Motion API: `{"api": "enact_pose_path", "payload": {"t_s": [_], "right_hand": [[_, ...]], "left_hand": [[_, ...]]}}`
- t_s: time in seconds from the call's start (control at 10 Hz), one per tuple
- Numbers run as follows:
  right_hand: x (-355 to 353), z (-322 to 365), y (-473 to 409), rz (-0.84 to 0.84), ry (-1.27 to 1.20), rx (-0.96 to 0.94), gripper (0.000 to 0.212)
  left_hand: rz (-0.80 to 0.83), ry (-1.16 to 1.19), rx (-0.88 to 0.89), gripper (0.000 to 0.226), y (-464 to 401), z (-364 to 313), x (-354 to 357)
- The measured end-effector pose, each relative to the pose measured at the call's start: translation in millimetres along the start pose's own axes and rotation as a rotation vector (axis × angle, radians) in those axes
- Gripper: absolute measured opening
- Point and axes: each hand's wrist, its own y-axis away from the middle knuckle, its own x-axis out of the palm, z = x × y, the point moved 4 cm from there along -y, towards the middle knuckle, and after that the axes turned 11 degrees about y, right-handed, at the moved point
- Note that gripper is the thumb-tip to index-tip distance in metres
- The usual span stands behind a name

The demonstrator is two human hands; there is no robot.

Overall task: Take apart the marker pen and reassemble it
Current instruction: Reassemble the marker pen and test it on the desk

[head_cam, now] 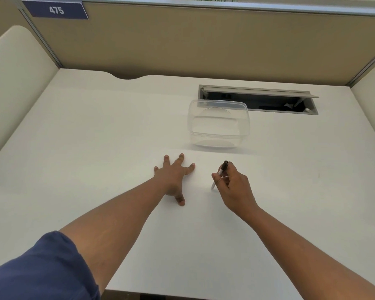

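The marker pen [221,171] has a white barrel and a black cap. My right hand [234,187] grips it around the middle, tilted, with the black cap up and away from me and the lower end touching the white desk [95,137]. My fingers hide the middle of the barrel. Left of it, my left hand [173,176] lies flat on the desk with its fingers spread and nothing in it, a short gap from the pen.
A clear plastic container [218,123] with no contents visible stands behind the hands. Beyond it an open cable tray [258,100] is sunk into the desk. Tan partition walls [182,40] close the back and sides.
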Motion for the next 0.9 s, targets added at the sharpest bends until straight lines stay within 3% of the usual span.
{"api": "enact_pose_path", "payload": {"t_s": [0.4, 0.6, 0.7, 0.8, 0.9], "right_hand": [[10.5, -12.6, -0.9, 0.099, 0.010, 0.052, 0.011], [-7.1, 7.2, -7.0, -0.083, -0.047, -0.036, 0.009], [-2.6, 9.6, -3.2, -0.082, 0.004, -0.042, 0.012], [10.5, 3.4, 0.7, 0.079, 0.107, 0.023, 0.013], [15.0, -2.0, 0.3, 0.126, 0.102, 0.084, 0.017]], "left_hand": [[-0.007, -0.001, 0.006, 0.140, 0.6, 0.7, 0.2], [-0.002, 0.006, 0.001, 0.141, 1.4, -0.1, -0.5], [-0.005, -0.001, -0.001, 0.141, 1.2, -0.2, -0.8], [-0.003, 0.001, -0.001, 0.141, 0.4, 0.4, 0.1], [-0.004, 0.000, 0.001, 0.142, -1.0, 1.7, 0.8]]}}
